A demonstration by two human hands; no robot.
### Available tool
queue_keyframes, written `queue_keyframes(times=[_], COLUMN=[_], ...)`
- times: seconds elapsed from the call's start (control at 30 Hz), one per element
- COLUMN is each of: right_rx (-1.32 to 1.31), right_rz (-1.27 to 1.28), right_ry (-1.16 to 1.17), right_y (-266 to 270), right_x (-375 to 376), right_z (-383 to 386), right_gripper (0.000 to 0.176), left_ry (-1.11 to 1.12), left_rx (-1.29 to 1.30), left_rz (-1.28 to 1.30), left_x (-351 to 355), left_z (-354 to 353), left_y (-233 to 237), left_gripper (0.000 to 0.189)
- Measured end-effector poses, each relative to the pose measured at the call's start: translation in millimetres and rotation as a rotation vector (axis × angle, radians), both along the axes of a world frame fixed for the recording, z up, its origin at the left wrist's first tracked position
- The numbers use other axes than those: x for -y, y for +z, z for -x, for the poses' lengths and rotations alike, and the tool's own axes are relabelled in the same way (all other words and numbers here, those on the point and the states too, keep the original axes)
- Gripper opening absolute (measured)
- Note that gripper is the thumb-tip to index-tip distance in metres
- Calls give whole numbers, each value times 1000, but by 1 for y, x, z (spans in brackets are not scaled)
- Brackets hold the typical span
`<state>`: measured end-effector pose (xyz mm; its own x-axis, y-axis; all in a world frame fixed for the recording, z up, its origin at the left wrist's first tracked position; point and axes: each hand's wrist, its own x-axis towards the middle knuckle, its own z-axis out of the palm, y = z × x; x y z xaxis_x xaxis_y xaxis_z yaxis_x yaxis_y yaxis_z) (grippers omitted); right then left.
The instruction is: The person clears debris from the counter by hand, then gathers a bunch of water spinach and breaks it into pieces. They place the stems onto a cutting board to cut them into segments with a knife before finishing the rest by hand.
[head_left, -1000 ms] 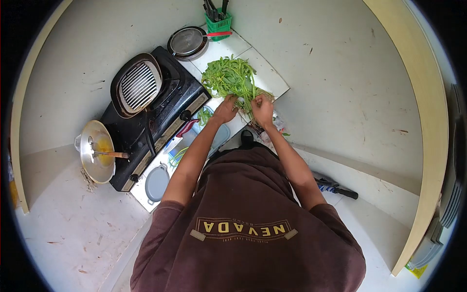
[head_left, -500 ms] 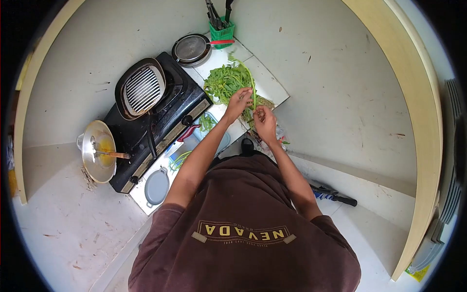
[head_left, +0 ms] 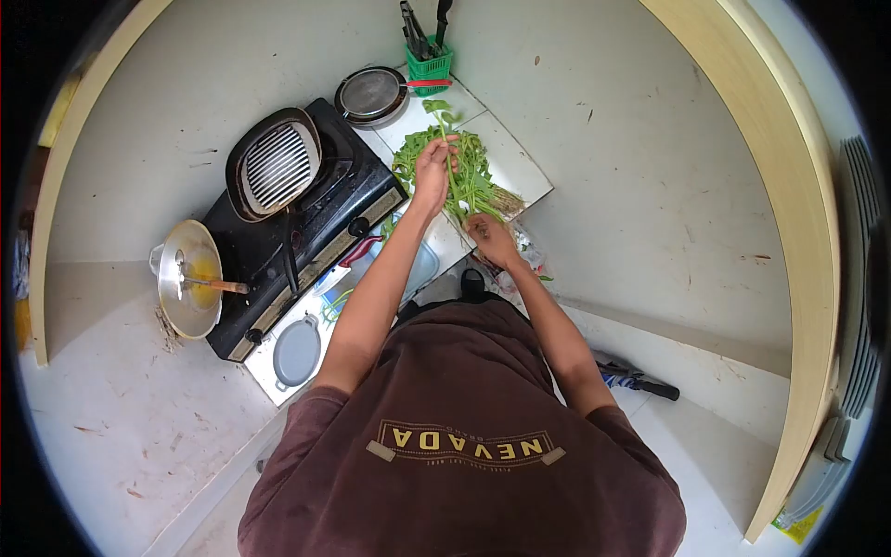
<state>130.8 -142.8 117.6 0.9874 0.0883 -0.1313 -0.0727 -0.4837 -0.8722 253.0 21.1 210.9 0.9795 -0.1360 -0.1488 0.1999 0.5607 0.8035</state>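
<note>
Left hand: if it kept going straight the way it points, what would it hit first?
The left hand, gripping a green stalk, points across the leafy greens. Past them it would likely meet the green utensil basket first, though depth is unclear.

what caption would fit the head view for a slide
Left hand and right hand hold one stem above a pile of leafy greens beside the stove
</note>
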Motion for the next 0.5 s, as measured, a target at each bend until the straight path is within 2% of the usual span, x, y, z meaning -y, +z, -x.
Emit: queue_keyframes(times=[0.17,0.3,0.43,0.5], right_rx=[23,36,112,101], right_rz=[144,315,358,238], right_ry=[-8,47,11,-33], right_y=[-46,5,20,37], right_x=[3,-3,-4,-6], right_z=[0,4,8,10], right_gripper=[33,31,30,29], left_ry=[68,77,75,64], left_rx=[-49,-65,-31,-30], left_rz=[48,19,10,37], left_x=[-24,-34,-44,-51], left_z=[9,29,53,66], left_y=[8,18,34,41], left_gripper=[26,25,21,21])
